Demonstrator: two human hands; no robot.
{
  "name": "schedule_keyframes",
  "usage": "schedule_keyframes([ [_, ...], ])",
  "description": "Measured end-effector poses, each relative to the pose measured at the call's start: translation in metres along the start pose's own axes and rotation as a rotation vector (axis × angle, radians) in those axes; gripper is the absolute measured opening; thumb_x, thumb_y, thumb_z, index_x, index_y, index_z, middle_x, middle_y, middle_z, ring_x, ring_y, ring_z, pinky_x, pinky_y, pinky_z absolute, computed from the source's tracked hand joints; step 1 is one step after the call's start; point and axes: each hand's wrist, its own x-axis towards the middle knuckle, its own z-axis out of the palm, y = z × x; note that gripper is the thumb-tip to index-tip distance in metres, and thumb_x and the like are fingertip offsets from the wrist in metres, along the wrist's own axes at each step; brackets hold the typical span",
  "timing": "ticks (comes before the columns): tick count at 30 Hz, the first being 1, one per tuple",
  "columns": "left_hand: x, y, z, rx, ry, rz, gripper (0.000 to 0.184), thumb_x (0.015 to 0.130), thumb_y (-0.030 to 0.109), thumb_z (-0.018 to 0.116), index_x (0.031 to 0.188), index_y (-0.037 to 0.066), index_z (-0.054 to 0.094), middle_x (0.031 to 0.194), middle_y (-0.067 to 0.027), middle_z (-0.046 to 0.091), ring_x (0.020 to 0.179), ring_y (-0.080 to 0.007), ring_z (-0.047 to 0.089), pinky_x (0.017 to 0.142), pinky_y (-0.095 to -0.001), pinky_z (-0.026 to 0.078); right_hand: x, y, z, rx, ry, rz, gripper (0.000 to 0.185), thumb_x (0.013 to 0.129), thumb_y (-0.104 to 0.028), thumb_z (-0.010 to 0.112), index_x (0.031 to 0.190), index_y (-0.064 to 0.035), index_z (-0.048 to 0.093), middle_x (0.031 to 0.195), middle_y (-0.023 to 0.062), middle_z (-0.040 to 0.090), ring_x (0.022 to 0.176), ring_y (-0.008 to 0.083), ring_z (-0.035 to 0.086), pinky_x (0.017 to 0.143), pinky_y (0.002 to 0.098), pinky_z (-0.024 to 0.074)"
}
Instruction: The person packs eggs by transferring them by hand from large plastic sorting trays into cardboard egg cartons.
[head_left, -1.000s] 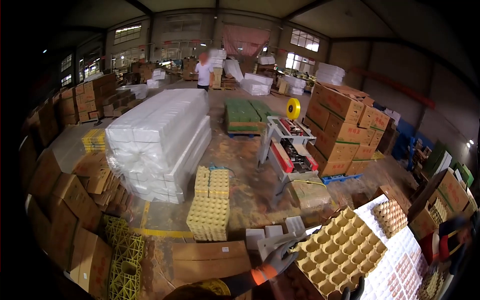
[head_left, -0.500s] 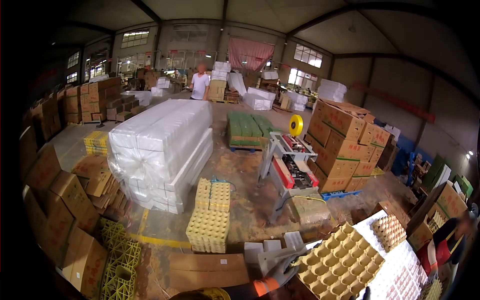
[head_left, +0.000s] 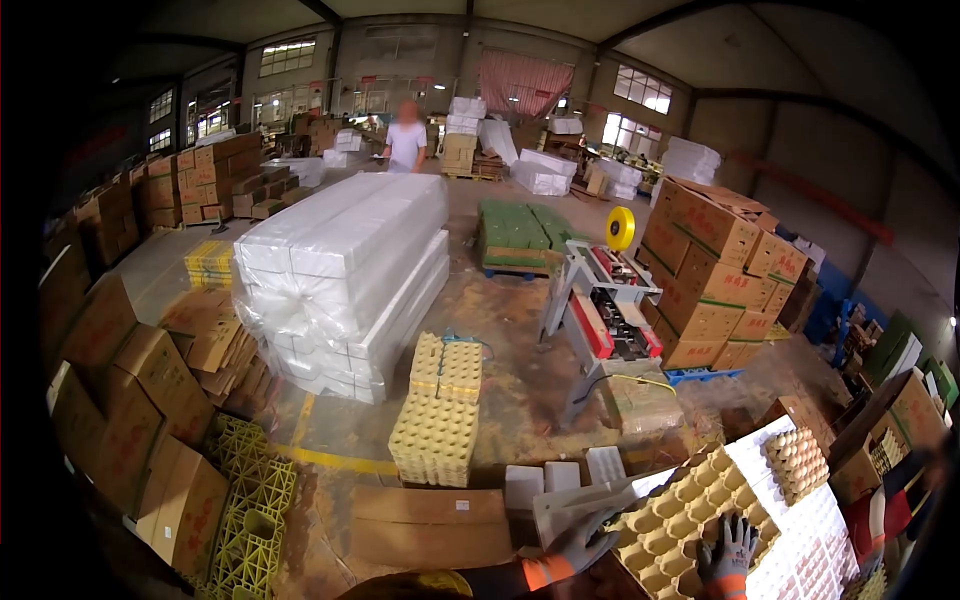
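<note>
A pale yellow egg tray with empty cups lies at the lower right. My left hand, in a grey glove with an orange cuff, is at the tray's left edge with its fingers stretched out and apart. My right hand, gloved likewise, lies flat on the tray's right part with fingers spread. Beside the tray is a white surface of foam-like packing. A tray of brown eggs rests on it, and more eggs show through the white packing nearer me.
A flat cardboard box and a stack of egg trays lie ahead. Beyond are a taping machine, stacked cartons and a wrapped white stack. A co-worker's sleeve shows at right; another person stands far back.
My right hand has come into view and now lies spread on the egg tray. The tray sits slightly lower and flatter. My view has shifted, moving the scene up and right.
</note>
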Motion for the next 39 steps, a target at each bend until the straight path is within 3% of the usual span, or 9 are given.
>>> schedule_keyframes([
  [5,-0.002,-0.004,0.004,0.059,0.048,0.035,0.053,0.100,0.026,0.063,0.146,0.006,0.046,0.130,-0.0214,0.060,0.116,-0.0367,0.059,0.097,-0.0389,0.048,0.005,-0.014,-0.012,0.036,-0.046,0.070,0.072,0.078,-0.037,0.070,0.139,-0.0038,0.052,0.146,0.0253,0.046,0.139,0.0454,0.037,0.120,0.0601,0.0162],
  [8,-0.004,-0.007,0.005,0.088,0.061,0.021,0.053,0.100,0.025,0.063,0.147,0.006,0.045,0.132,-0.0216,0.058,0.118,-0.0380,0.058,0.099,-0.0398,0.047,0.000,-0.018,-0.023,-0.025,-0.068,0.018,0.074,0.092,-0.042,0.068,0.150,-0.0039,0.041,0.153,0.0210,0.041,0.145,0.0486,0.027,0.119,0.0585,0.0230],
  [11,-0.004,-0.006,0.006,0.106,0.070,0.063,0.053,0.100,0.024,0.063,0.147,0.007,0.045,0.133,-0.0219,0.057,0.119,-0.0385,0.057,0.099,-0.0399,0.047,0.002,-0.008,-0.009,0.036,-0.024,0.032,0.072,0.080,-0.036,0.069,0.141,-0.0036,0.050,0.146,0.0245,0.046,0.137,0.0449,0.038,0.118,0.0596,0.0186],
  [19,-0.004,-0.020,0.013,0.064,0.073,0.155,0.051,0.100,0.014,0.061,0.147,0.007,0.044,0.135,-0.0212,0.054,0.117,-0.0371,0.057,0.097,-0.0377,0.047,0.002,-0.012,-0.013,0.069,0.013,0.035,0.069,0.080,-0.036,0.070,0.139,-0.0035,0.053,0.142,0.0247,0.048,0.136,0.0447,0.039,0.118,0.0595,0.0188],
  [22,-0.005,-0.003,0.008,0.020,0.040,0.078,0.050,0.099,0.010,0.061,0.146,0.007,0.045,0.135,-0.0210,0.054,0.117,-0.0366,0.057,0.097,-0.0370,0.047,0.001,-0.012,-0.010,0.066,0.020,0.034,0.069,0.081,-0.037,0.070,0.139,-0.0034,0.053,0.142,0.0246,0.048,0.136,0.0441,0.039,0.118,0.0594,0.0191],
  [34,-0.005,-0.006,0.009,0.067,0.048,0.086,0.050,0.100,0.011,0.060,0.147,0.007,0.044,0.135,-0.0201,0.054,0.113,-0.0346,0.059,0.094,-0.0353,0.047,0.000,-0.010,-0.011,0.096,0.015,0.054,0.069,0.080,-0.036,0.072,0.139,-0.0052,0.053,0.144,0.0226,0.048,0.138,0.0421,0.038,0.119,0.0583,0.0178],
  [37,-0.005,-0.006,0.009,0.124,0.091,0.180,0.050,0.100,0.012,0.060,0.147,0.008,0.043,0.135,-0.0198,0.054,0.110,-0.0334,0.060,0.092,-0.0342,0.048,-0.001,-0.010,-0.012,0.109,0.026,0.041,0.069,0.080,-0.036,0.072,0.139,-0.0053,0.054,0.144,0.0225,0.048,0.137,0.0421,0.039,0.119,0.0583,0.0174],
  [39,-0.007,-0.001,0.008,0.063,0.024,0.016,0.050,0.101,0.013,0.060,0.148,0.008,0.043,0.135,-0.0198,0.054,0.110,-0.0333,0.061,0.092,-0.0345,0.049,-0.001,-0.009,-0.009,0.112,0.036,0.040,0.069,0.080,-0.036,0.072,0.139,-0.0052,0.053,0.143,0.0226,0.048,0.137,0.0421,0.039,0.120,0.0583,0.0171],
])
